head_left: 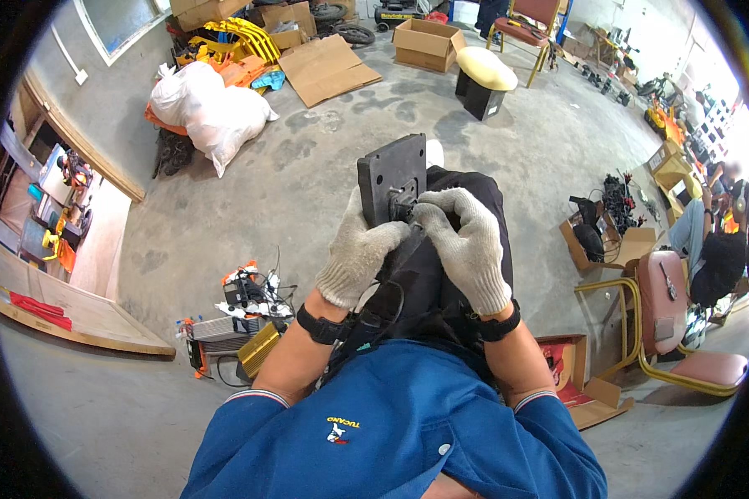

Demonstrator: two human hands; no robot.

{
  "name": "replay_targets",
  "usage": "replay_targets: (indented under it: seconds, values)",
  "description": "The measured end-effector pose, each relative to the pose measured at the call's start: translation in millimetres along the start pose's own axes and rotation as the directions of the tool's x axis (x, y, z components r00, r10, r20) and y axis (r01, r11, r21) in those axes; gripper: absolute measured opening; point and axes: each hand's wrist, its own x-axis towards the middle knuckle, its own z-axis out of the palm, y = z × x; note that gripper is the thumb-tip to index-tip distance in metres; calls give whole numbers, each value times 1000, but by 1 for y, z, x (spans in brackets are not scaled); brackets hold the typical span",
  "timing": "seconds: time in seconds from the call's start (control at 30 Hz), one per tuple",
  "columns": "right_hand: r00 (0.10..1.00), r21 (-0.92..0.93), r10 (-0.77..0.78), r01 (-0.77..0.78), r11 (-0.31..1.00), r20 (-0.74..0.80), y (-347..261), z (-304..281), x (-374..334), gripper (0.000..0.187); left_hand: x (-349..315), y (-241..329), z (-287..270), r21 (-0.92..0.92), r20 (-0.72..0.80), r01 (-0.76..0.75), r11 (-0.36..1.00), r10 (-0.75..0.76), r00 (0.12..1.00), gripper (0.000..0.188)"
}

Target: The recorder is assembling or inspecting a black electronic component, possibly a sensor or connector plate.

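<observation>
Over my lap is a black flat rectangular panel (383,170) with rounded corners, small corner holes and a bracket-like fitting on the face toward me. My left hand (356,254), in a pale knitted glove, grips the panel's lower left edge, with the thumb reaching across below the fitting. The similarly gloved right hand (466,237) has its fingers bent and pressed together at the fitting; whatever small part lies between those fingertips is hidden. Below the panel a dark strip or cable hangs down between my hands, its end unclear.
Electronic parts with wires (254,291) and a gold metal case (260,349) lie on the floor at left. On the right are an open carton of black parts (591,237), a pink chair (666,303) and a seated person. White sacks (212,112) and cartons stand farther off.
</observation>
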Motion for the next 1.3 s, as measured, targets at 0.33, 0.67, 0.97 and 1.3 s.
replay_targets:
  seconds: [0.33,0.67,0.97,1.3]
  values:
    - [1000,-3,20,-20,1000,-7,-3,-3,0,13,2,3,0,-21,23,-10,1000,10,1000,56]
    - [999,48,43,-43,998,1,2,-1,-1,14,3,-3,-1,-44,21,14,999,-13,1000,57]
    - [1000,-39,-16,16,999,-10,-2,-1,0,15,3,1,-1,-31,17,39,999,-39,999,58]
    - [997,-42,-76,75,996,-6,-1,-1,-1,17,3,-3,-2,-43,24,3,999,-2,1000,56]
